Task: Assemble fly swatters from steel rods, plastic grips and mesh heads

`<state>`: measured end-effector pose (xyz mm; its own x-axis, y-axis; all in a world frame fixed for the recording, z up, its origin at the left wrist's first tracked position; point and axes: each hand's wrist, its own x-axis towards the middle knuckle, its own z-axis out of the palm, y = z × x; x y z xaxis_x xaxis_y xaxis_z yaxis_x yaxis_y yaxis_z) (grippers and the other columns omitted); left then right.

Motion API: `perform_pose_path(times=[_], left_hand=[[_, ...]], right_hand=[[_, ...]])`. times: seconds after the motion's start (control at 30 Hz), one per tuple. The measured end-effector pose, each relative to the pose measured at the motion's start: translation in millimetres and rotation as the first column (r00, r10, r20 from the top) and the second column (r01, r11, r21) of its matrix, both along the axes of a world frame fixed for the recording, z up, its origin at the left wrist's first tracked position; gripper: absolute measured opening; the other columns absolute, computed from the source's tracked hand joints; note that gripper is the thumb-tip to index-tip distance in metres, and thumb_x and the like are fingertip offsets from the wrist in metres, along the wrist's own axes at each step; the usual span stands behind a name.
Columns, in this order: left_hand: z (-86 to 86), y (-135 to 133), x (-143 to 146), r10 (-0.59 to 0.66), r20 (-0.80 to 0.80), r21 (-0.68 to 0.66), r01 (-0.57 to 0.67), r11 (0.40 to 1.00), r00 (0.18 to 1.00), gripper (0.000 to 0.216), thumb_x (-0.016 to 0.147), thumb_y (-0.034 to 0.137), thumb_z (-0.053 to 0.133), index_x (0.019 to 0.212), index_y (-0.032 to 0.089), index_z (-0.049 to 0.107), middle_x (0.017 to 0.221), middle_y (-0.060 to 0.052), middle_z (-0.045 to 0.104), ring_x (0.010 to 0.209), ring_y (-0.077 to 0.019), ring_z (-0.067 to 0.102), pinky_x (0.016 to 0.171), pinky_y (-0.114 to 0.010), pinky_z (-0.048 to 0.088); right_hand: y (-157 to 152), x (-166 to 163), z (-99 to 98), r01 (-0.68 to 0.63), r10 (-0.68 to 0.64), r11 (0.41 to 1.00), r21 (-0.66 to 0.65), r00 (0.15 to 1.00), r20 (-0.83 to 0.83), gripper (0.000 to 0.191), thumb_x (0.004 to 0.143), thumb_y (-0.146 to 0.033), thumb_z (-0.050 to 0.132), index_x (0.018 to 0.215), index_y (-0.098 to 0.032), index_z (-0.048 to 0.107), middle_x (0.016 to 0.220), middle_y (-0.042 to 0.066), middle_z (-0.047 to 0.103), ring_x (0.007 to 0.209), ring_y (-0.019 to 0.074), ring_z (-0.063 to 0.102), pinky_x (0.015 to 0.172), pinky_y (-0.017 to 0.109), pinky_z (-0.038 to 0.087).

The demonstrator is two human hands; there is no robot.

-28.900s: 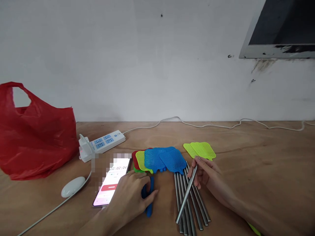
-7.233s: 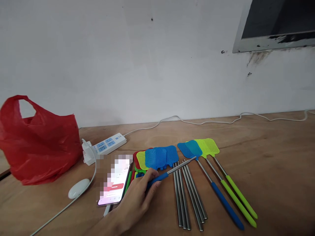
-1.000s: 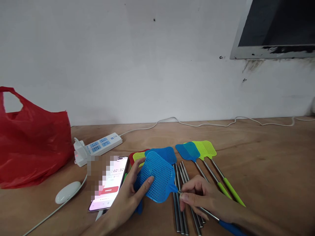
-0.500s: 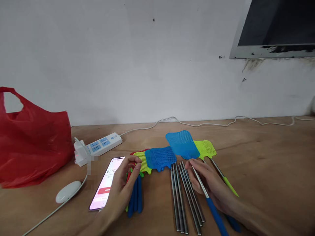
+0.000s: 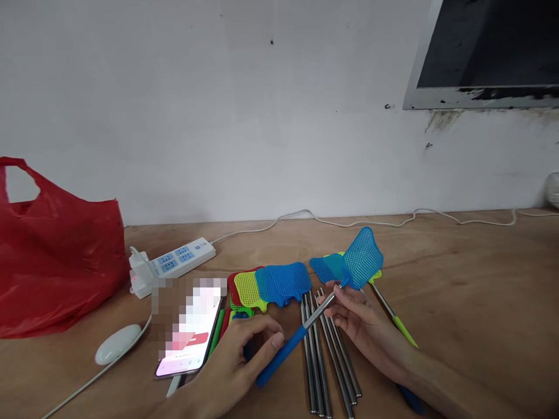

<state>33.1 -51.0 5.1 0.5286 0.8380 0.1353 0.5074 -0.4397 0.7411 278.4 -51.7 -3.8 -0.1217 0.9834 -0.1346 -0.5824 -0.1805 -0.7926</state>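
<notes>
A fly swatter (image 5: 364,256) with a blue mesh head, a metal rod and a blue handle lies slantwise in my right hand (image 5: 358,317). The thumb and fingers pinch its rod just below the head. My left hand (image 5: 242,352) is beside the handle's lower end, its fingers curled but apart; whether the thumb touches the handle I cannot tell. Below the swatter lie several bare metal rods (image 5: 317,366). Left of them sit overlapping mesh heads, blue (image 5: 283,282), yellow-green (image 5: 248,291) and red (image 5: 233,282). Loose handles, one green (image 5: 216,333), are partly hidden by my left hand.
More swatters, one with a yellow-green handle (image 5: 405,331), lie behind and under my right hand. A lit phone (image 5: 192,343) rests left of my left hand. Beyond are a white power strip (image 5: 192,256), a white mouse-shaped object (image 5: 117,343) and a red bag (image 5: 61,262).
The blue swatter has turned in my right hand: its head swung up and right, its handle swung left. My left hand has moved right and down, toward the handle.
</notes>
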Motion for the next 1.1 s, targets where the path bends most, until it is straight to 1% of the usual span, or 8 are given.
perform_pose_path(times=[0.1,0.27,0.37,0.47,0.57,0.8,1.0,1.1], left_hand=[[-0.6,-6.1,0.5,-0.056,-0.065,-0.019,0.055,0.998,0.996,0.025,0.099,0.045,0.049,0.101,0.026,0.064,0.084,0.001,0.068,0.079,-0.0193,0.06,0.069,-0.027,0.044],[-1.2,-7.2,0.1,-0.07,-0.119,-0.009,0.069,0.998,0.99,0.021,0.098,0.044,0.051,0.097,0.024,0.06,0.071,0.004,0.052,0.067,-0.0158,0.051,0.063,-0.025,0.04],[-2.1,-4.7,-0.6,-0.046,-0.106,0.002,0.046,0.999,0.993,0.016,0.097,0.038,0.051,0.097,0.023,0.057,0.072,0.004,0.048,0.068,-0.0158,0.048,0.06,-0.025,0.038],[-3.3,-3.0,-1.3,-0.036,-0.097,-0.007,0.036,0.999,0.995,0.013,0.096,0.035,0.052,0.098,0.023,0.055,0.071,0.005,0.046,0.066,-0.0154,0.046,0.059,-0.025,0.037],[-2.9,-3.1,-1.8,-0.025,-0.1,0.005,0.025,1.0,0.995,0.015,0.098,0.038,0.051,0.099,0.024,0.057,0.073,0.005,0.046,0.067,-0.0156,0.046,0.061,-0.025,0.037],[8.3,-10.1,-0.3,-0.111,-0.208,-0.017,0.11,0.994,0.972,0.026,0.101,0.046,0.044,0.102,0.026,0.06,0.076,0.003,0.057,0.07,-0.017,0.053,0.064,-0.026,0.041],[6.4,-15.1,4.8,-0.122,-0.239,0.007,0.127,0.992,0.963,0.034,0.102,0.045,0.041,0.083,0.023,0.058,0.07,0.002,0.058,0.068,-0.0171,0.054,0.062,-0.025,0.04],[3.3,-14.9,5.6,-0.107,-0.222,0.057,0.122,0.991,0.969,0.035,0.102,0.042,0.041,0.078,0.022,0.057,0.068,0.002,0.057,0.066,-0.0169,0.053,0.062,-0.026,0.039]], right_hand=[[-2.5,-1.9,0.7,0.001,-0.003,0.999,-0.049,0.999,-0.048,0.02,0.073,-0.034,0.086,0.081,-0.019,0.075,0.085,0.004,0.077,0.072,0.011,0.071,0.063,0.016,0.052],[-4.2,-3.3,3.4,0.004,-0.011,0.994,-0.111,0.998,-0.058,0.02,0.074,-0.032,0.085,0.082,-0.018,0.073,0.088,0.007,0.078,0.078,0.0153,0.073,0.063,0.019,0.053],[-3.6,-2.1,2.1,0.02,-0.02,0.998,-0.052,1.0,0.0,0.02,0.075,-0.033,0.084,0.081,-0.017,0.074,0.089,0.004,0.075,0.08,0.0147,0.07,0.068,0.021,0.053],[-1.6,-0.9,-2.2,0.046,-0.05,0.997,0.066,0.996,0.068,0.018,0.075,-0.033,0.084,0.081,-0.019,0.075,0.082,0.0,0.07,0.072,0.0107,0.062,0.064,0.02,0.05],[-0.3,-1.2,-5.0,0.048,-0.065,0.99,0.136,0.99,0.125,0.019,0.076,-0.035,0.083,0.081,-0.019,0.075,0.074,-0.001,0.066,0.066,0.0094,0.056,0.058,0.019,0.046],[-6.2,-6.4,-1.8,-0.019,-0.017,0.989,0.147,0.972,0.236,0.03,0.07,-0.045,0.085,0.08,-0.019,0.075,0.07,0.002,0.067,0.067,0.0142,0.06,0.054,0.023,0.047],[-18.3,-12.6,-8.7,-0.095,0.037,0.986,0.14,0.929,0.369,0.033,0.07,-0.05,0.083,0.084,-0.021,0.073,0.07,0.001,0.066,0.062,0.0147,0.06,0.058,0.028,0.05],[-17.6,-11.7,-8.3,-0.017,-0.043,0.986,0.167,0.936,0.35,0.034,0.069,-0.05,0.084,0.08,-0.021,0.072,0.068,0.0,0.064,0.059,0.0143,0.058,0.059,0.03,0.049]])
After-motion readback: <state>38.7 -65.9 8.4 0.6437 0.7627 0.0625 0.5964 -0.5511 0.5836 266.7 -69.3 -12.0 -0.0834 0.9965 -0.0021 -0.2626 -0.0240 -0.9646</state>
